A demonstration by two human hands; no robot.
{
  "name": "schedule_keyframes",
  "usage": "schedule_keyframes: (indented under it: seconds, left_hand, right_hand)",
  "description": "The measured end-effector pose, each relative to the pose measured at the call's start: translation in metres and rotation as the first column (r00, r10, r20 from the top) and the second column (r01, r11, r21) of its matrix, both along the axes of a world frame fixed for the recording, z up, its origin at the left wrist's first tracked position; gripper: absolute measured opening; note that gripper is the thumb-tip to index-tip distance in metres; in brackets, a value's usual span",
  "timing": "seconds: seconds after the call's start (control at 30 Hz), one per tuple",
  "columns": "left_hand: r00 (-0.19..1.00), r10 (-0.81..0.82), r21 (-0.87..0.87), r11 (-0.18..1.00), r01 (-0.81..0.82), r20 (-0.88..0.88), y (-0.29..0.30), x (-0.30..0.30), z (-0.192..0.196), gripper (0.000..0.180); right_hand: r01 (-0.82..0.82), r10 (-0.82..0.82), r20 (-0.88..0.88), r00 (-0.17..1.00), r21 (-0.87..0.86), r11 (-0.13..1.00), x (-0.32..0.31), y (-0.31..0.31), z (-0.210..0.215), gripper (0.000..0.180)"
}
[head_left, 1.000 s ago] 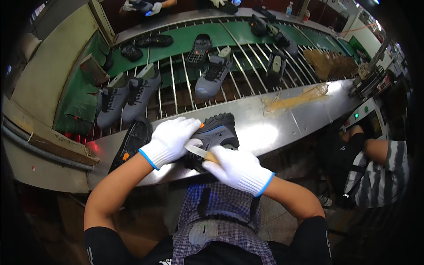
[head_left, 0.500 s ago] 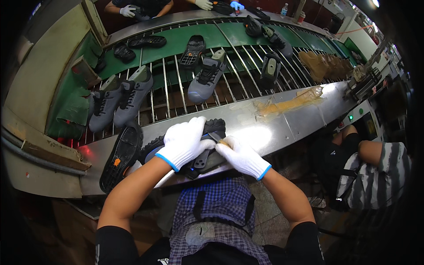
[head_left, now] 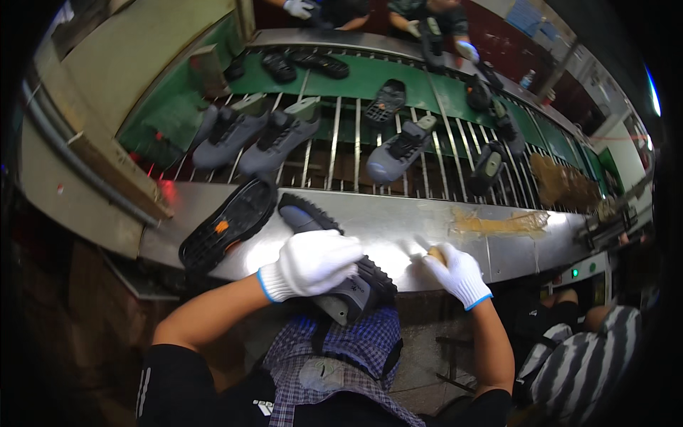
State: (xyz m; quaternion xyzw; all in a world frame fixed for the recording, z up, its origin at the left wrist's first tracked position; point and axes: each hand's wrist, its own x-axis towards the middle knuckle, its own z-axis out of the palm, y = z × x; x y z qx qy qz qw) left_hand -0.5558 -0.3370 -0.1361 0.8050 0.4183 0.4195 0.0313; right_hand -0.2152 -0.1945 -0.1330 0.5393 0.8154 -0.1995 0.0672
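My left hand [head_left: 316, 263], in a white knit glove with a blue cuff, is closed around the middle of a grey work shoe [head_left: 348, 304] with a thick black lugged sole. The shoe lies on its side, its toe over the metal ledge and its heel near my apron. Apart from it to the right, my right hand [head_left: 459, 274], gloved alike, grips a small knife [head_left: 432, 253] by its tan handle. Its thin blade is blurred and points toward the shoe. A loose black outsole [head_left: 229, 224] with an orange patch rests on the ledge to the left.
Beyond the metal ledge [head_left: 398, 206] runs a roller conveyor with several grey shoes [head_left: 400, 151], black outsoles [head_left: 388, 101] and brown boots [head_left: 565, 183]. Two people work across it. Someone in striped cloth [head_left: 590, 356] sits at the right, near a machine with a green light.
My right hand with the knife has moved right, away from the shoe. The shoe has turned in my left hand, its heel now nearer my body. A person opposite has lifted a shoe.
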Motion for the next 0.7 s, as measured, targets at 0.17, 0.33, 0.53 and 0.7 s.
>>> schedule_keyframes:
  seconds: [0.17,0.33,0.53,0.7]
  left_hand:
    - [0.794,0.533,-0.306,0.839,-0.450,0.292,-0.117,-0.019,-0.043,0.037]
    - [0.468,0.728,-0.771,0.621,-0.142,0.501,-0.131,0.007,-0.060,0.065]
    - [0.526,0.643,-0.639,0.736,-0.223,0.557,-0.085,0.013,-0.035,0.074]
    - [0.675,0.251,-0.360,0.933,0.023,0.694,-0.040,0.025,0.021,0.085]
  right_hand:
    - [-0.151,0.198,-0.016,0.980,0.588,0.795,-0.021,0.006,-0.026,0.061]
    - [-0.516,0.441,-0.306,0.844,-0.239,0.823,-0.133,-0.038,0.017,0.104]
    - [-0.378,0.043,-0.607,0.793,-0.436,0.816,-0.126,-0.071,0.012,0.098]
    - [-0.341,-0.861,-0.502,0.075,-0.825,0.451,-0.055,-0.082,-0.025,0.079]
